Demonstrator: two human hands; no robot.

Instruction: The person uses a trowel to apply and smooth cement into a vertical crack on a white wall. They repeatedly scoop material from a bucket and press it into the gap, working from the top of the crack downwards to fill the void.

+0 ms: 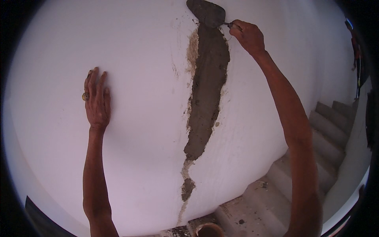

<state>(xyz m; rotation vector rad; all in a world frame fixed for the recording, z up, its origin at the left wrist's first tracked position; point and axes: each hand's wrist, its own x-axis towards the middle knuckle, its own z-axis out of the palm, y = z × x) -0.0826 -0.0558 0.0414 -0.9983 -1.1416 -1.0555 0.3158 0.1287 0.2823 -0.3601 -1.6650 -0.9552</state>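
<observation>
My right hand [249, 36] is wrapped round the handle of a pointed trowel [207, 14]. The trowel's dark blade lies against the wall at the upper end of a long strip of wet grey mortar [208, 79]. That strip runs down the white wall [142, 130], narrowing to a thin bare line with a small separate mortar patch [188, 189] near the bottom. Flat on the wall, well left of the strip, rests my left hand [97, 100], fingers stretched upward, a ring on one of them. It holds nothing.
Concrete stairs [272, 201] climb along the wall's foot toward the right, with crumbs and stains on the treads. A round brown container [209, 230] stands at the bottom edge, partly cut off. At the far right, part of another person [357, 55] shows.
</observation>
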